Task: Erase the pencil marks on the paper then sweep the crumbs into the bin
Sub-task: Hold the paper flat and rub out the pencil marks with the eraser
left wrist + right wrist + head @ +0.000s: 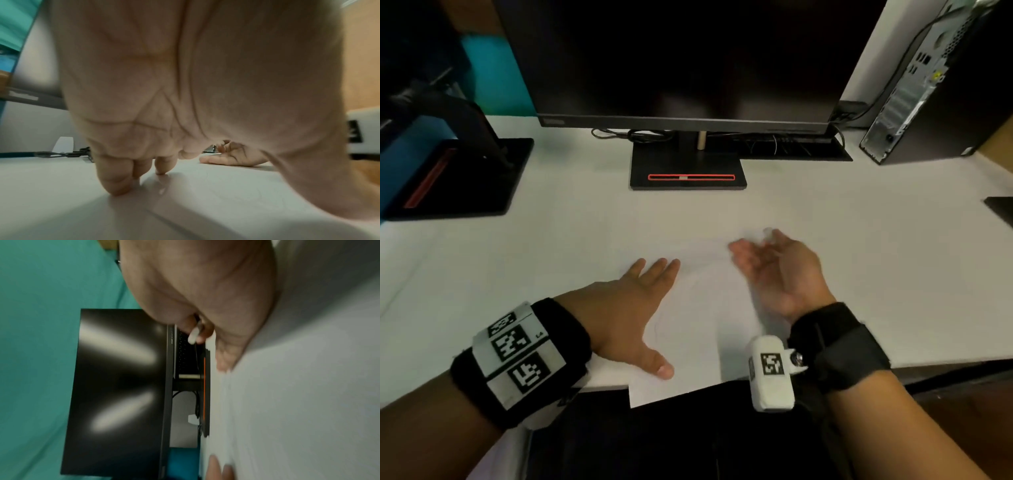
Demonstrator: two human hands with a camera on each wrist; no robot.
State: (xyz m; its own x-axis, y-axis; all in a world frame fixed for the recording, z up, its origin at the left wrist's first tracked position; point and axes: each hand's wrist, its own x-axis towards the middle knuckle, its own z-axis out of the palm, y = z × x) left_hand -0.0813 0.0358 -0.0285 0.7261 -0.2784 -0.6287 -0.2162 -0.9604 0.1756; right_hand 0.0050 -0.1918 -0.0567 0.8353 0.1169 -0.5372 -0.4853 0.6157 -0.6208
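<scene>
Your left hand (635, 310) presses flat, fingers straight, on the paper (702, 329) at lower centre. Your right hand (777, 270) pinches a small white eraser (194, 335). The paper looks thin and slippery; keep it pinned near the marks.

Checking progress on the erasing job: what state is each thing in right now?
left hand: flat, fingers spread, pressing the paper down.
right hand: on its edge over the paper, pinching an eraser.
eraser: small, white, between the fingertips.
paper: flat, near corner overhanging the desk edge; faint marks remain.
monitor: screen dark.
</scene>
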